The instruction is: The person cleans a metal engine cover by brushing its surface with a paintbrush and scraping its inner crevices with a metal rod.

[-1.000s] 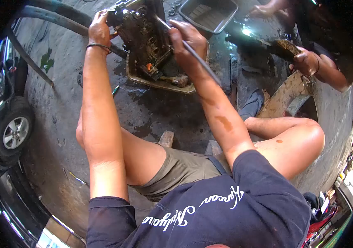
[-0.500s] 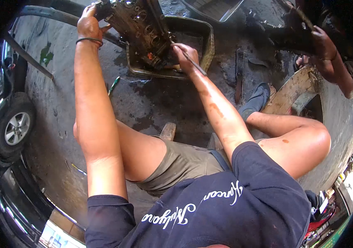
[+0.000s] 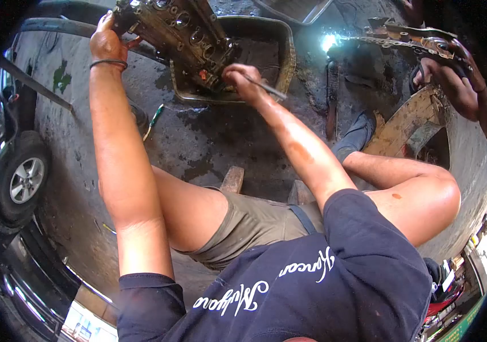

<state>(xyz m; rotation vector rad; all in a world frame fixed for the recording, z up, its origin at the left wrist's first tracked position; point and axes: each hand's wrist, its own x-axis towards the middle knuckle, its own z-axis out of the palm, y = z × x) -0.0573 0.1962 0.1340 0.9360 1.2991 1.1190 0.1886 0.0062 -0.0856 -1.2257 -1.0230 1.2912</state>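
An oily metal engine cylinder head point(image 3: 189, 43) stands tilted in a black, rectangular basin point(image 3: 290, 57). At its upper left corner, my left hand point(image 3: 108, 43) is closed around the edge of the part. My right hand point(image 3: 244, 81) grips a thin, straight-handled tool point(image 3: 272, 90) near the lower right side of the cylinder head. The tool's handle points down and right out of my fist; its working end is hidden, so its kind does not show.
At right, a co-worker's arm point(image 3: 464, 85) is beside a long metal part point(image 3: 414, 43), with a glaring bluish-white light point(image 3: 330, 41) at its tip. A green-handled tool point(image 3: 155, 119) lies on the floor. Metal pipes point(image 3: 55, 25) and a car wheel point(image 3: 25, 179) are at left.
The glaring light has appeared at the right. My right hand has shifted slightly down and left along the cylinder head. The whole view has shifted a little, and my left hand keeps its hold.
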